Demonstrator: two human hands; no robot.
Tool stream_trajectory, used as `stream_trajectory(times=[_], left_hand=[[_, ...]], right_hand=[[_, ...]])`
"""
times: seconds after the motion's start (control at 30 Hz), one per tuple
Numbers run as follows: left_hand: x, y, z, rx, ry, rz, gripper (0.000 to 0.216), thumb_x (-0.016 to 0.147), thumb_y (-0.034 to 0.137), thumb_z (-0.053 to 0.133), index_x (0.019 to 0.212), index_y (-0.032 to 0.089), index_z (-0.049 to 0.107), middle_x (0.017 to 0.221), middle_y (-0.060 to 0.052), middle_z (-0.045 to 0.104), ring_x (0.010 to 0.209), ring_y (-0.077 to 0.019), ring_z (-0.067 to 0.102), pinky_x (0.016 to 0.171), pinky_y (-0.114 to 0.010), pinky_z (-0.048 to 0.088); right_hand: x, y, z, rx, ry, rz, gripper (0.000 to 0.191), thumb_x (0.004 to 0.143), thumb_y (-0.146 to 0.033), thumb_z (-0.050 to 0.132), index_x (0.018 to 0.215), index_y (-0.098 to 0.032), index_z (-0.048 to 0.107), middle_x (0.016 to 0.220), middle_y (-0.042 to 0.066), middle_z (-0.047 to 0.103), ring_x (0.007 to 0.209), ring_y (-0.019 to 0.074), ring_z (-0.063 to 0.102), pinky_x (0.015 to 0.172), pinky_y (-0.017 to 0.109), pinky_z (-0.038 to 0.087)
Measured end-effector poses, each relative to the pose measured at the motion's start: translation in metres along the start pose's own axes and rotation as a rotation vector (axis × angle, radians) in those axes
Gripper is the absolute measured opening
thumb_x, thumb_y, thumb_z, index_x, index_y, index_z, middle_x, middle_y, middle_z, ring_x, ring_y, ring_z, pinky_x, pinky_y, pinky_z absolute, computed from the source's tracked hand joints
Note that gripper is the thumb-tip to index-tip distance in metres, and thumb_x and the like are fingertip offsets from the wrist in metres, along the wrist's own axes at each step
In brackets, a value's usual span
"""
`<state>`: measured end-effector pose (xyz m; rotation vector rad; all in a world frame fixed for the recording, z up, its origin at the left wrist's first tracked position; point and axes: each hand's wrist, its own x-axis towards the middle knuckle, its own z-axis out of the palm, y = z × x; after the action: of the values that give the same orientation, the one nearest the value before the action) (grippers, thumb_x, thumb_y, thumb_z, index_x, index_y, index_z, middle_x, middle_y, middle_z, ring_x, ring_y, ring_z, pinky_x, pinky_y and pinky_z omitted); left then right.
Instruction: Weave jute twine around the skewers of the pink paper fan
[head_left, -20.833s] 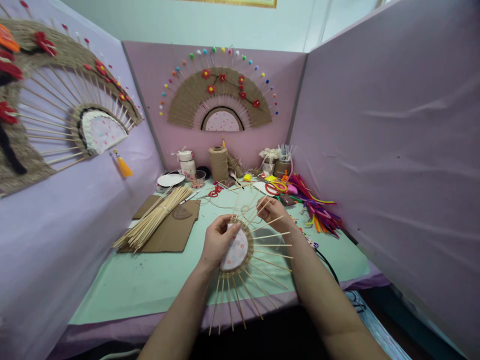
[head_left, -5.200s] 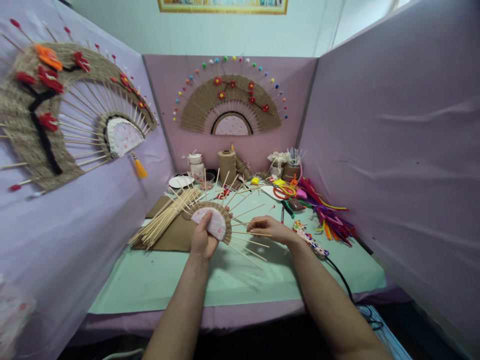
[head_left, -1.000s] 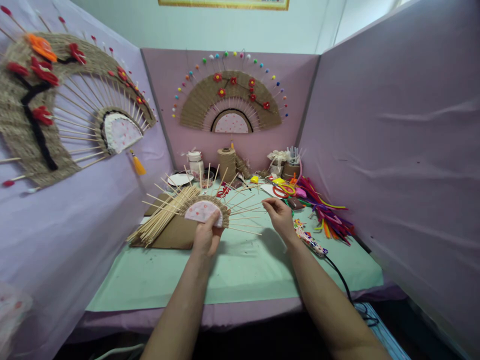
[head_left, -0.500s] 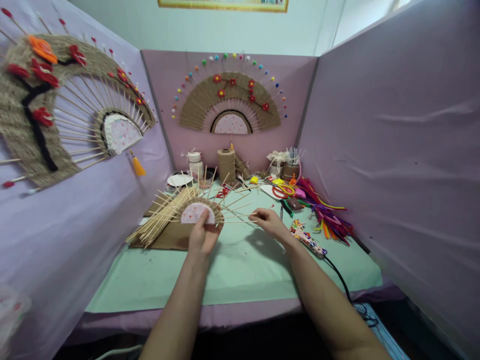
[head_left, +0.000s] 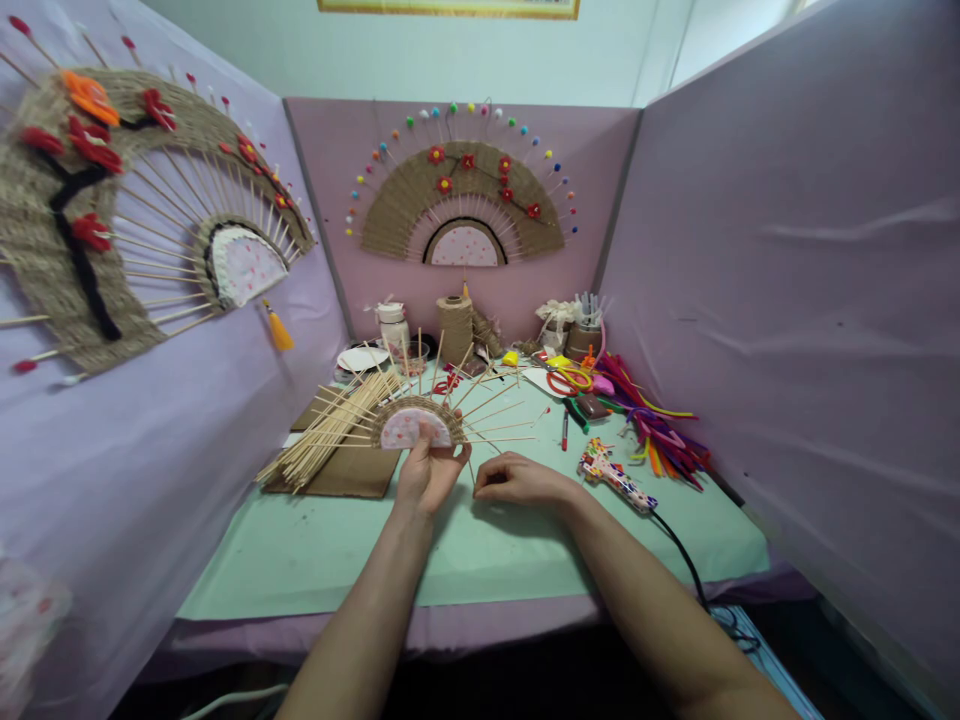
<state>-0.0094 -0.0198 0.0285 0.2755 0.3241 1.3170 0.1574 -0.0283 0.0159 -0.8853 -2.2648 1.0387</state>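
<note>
My left hand grips a small half-round fan by its lower right part, thumb on the pink-spotted white centre. Woven twine rings that centre, and thin bamboo sticks radiate outward from it. To the right, my right hand is closed in a pinch, just above the table and apart from the fan. A thin strand of twine runs from the fan's right corner down to its fingertips. Left of the fan lies a bundle of bamboo sticks on brown cardboard.
A glue gun with a black cord lies at right, near coloured pipe cleaners and red scissors. A twine spool and a white bottle stand behind. Finished fans hang on the partitions.
My right hand has moved down and left, from beside the stick tips to below the fan's right side. The fan and my left hand have shifted slightly right.
</note>
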Motion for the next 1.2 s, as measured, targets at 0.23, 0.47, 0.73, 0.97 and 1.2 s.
stream_trajectory(times=[0.23, 0.47, 0.73, 0.97, 1.2], left_hand=[[0.002, 0.001, -0.003, -0.033, -0.002, 0.012, 0.014, 0.085, 0.027, 0.053, 0.082, 0.019, 0.064, 0.085, -0.002, 0.068, 0.080, -0.0146, 0.061, 0.079, -0.038, 0.048], [0.004, 0.003, -0.001, -0.038, 0.030, 0.082, 0.018, 0.088, 0.022, 0.047, 0.090, 0.016, 0.064, 0.093, -0.005, 0.068, 0.089, -0.0148, 0.062, 0.081, -0.033, 0.049], [0.004, 0.005, 0.002, -0.018, 0.084, 0.138, 0.019, 0.086, 0.019, 0.050, 0.099, 0.016, 0.063, 0.095, -0.007, 0.069, 0.088, -0.0140, 0.064, 0.078, -0.028, 0.052], [0.001, 0.008, 0.004, 0.021, 0.060, 0.184, 0.016, 0.086, 0.017, 0.050, 0.095, 0.015, 0.063, 0.091, -0.006, 0.070, 0.085, -0.0144, 0.065, 0.076, -0.028, 0.053], [0.001, 0.006, 0.003, 0.075, 0.146, 0.168, 0.013, 0.081, 0.017, 0.057, 0.093, 0.015, 0.063, 0.089, -0.006, 0.069, 0.080, -0.0149, 0.065, 0.074, -0.030, 0.054]], right_hand=[[-0.001, 0.005, -0.001, -0.004, -0.017, 0.003, 0.017, 0.077, -0.028, 0.058, 0.075, -0.016, 0.068, 0.070, 0.002, 0.065, 0.065, 0.0116, 0.055, 0.062, 0.021, 0.042], [-0.002, 0.009, -0.001, 0.061, -0.006, 0.054, 0.020, 0.076, -0.031, 0.058, 0.077, -0.014, 0.069, 0.068, 0.002, 0.064, 0.062, 0.0113, 0.053, 0.058, 0.021, 0.041], [-0.003, 0.016, -0.006, 0.114, 0.032, 0.090, 0.022, 0.075, -0.035, 0.059, 0.077, -0.015, 0.069, 0.067, 0.001, 0.063, 0.061, 0.0110, 0.052, 0.057, 0.021, 0.041], [-0.006, 0.023, -0.027, 0.180, 0.375, 0.166, 0.026, 0.076, -0.039, 0.058, 0.076, -0.014, 0.066, 0.063, 0.000, 0.058, 0.058, 0.0100, 0.048, 0.055, 0.022, 0.037], [-0.007, 0.022, -0.033, 0.397, 0.695, 0.103, 0.029, 0.072, -0.044, 0.063, 0.076, -0.016, 0.062, 0.062, -0.002, 0.053, 0.058, 0.0097, 0.047, 0.058, 0.024, 0.040]])
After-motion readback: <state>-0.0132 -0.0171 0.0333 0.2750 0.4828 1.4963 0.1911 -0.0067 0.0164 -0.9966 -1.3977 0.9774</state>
